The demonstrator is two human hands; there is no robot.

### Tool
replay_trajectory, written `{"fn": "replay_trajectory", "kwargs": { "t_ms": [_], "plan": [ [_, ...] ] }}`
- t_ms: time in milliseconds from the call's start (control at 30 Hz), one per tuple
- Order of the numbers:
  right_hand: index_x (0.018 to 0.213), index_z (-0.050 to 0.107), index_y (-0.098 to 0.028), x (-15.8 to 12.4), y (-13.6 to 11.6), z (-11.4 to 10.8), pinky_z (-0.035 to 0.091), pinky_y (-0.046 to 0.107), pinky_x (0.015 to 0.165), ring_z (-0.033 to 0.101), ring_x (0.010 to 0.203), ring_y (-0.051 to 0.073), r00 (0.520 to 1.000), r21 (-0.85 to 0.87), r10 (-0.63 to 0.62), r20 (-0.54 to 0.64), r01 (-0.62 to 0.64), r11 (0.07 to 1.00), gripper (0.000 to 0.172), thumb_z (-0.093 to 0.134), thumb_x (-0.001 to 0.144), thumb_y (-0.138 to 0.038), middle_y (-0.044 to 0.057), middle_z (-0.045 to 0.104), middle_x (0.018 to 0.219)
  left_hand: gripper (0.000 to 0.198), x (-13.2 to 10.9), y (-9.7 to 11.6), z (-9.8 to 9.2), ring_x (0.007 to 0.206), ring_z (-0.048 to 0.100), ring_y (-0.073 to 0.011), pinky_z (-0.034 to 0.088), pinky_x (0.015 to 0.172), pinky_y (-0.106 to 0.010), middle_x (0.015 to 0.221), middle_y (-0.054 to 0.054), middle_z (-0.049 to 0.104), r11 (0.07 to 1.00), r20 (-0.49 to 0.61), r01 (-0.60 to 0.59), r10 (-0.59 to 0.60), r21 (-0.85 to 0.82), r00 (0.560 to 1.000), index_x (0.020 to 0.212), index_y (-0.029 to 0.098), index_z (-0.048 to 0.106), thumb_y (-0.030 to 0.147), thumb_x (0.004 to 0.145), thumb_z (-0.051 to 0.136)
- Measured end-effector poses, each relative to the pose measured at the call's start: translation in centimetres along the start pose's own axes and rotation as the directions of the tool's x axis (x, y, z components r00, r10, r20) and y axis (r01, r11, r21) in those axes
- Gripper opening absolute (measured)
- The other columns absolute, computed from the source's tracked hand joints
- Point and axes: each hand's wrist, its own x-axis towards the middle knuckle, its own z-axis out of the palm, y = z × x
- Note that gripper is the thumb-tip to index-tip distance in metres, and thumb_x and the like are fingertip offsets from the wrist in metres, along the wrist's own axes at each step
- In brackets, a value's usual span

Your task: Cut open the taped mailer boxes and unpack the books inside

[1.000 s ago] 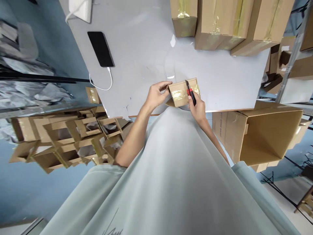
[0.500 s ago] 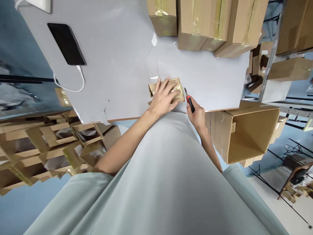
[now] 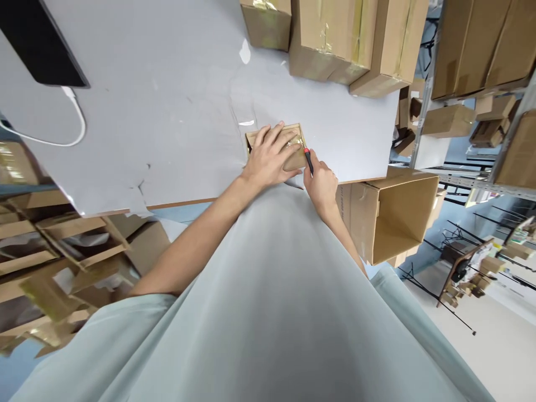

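My left hand (image 3: 267,159) lies on a small cardboard box (image 3: 295,161) near the table's front edge, fingers stretched out and spread over its top. Shiny clear tape shows on the box between and beyond the fingers. Just to the right, my right hand (image 3: 320,185) is closed around a black and red utility knife (image 3: 309,160). The knife's front end is at the box's right edge; its blade is hard to make out there. Much of the box is hidden under my left hand.
Several taped cartons (image 3: 322,56) stand at the back of the white table (image 3: 167,111). A phone (image 3: 39,42) with a white cable (image 3: 79,120) lies at the left. Below the table's right edge is a large open carton (image 3: 402,223); open boxes (image 3: 84,240) crowd the lower left.
My right hand has brought the utility knife left and slightly up, from beside the box to its right edge. My left hand stays spread on the box. The whole view has shifted.
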Motion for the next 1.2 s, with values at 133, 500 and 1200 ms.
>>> {"fn": "replay_trajectory", "kwargs": {
  "t_ms": [133,500,1200],
  "plan": [
    [0.181,0.036,-0.024,-0.5,-2.4,-0.5,0.061,0.052,0.107,0.076,0.122,0.038,0.997,-0.057,0.070,-0.013,-0.071,0.996,0.063,0.034,0.120,-0.037,0.022,0.074,0.138,0.063,0.0,-0.7,0.2,0.174,0.036,-0.0477,0.016,0.144,-0.073,0.171,-0.009,0.063,0.998,-0.013,-0.042,0.041,-0.056,0.999,0.146,0.035,0.074,0.060,0.089,0.084],
    [0.178,0.043,-0.023,-2.9,-4.5,-0.3,0.062,0.052,0.104,0.079,0.119,0.037,0.962,-0.108,0.268,-0.058,-0.273,0.956,0.063,0.032,0.116,-0.026,0.023,0.078,0.134,0.055,0.3,-0.6,1.2,0.171,0.040,-0.0479,0.022,0.142,-0.072,0.166,-0.011,0.067,0.976,-0.055,-0.084,0.074,-0.202,0.996,0.137,0.032,0.078,0.062,0.092,0.078],
    [0.184,0.032,-0.024,-1.6,-5.1,0.4,0.061,0.054,0.108,0.077,0.122,0.038,0.966,-0.088,0.239,-0.095,-0.248,0.965,0.068,0.032,0.116,-0.027,0.022,0.075,0.143,0.054,0.3,-0.7,1.0,0.172,0.039,-0.0467,0.021,0.144,-0.071,0.169,-0.010,0.064,0.980,-0.058,-0.106,0.098,-0.170,0.994,0.141,0.034,0.077,0.055,0.091,0.081]
  ]
}}
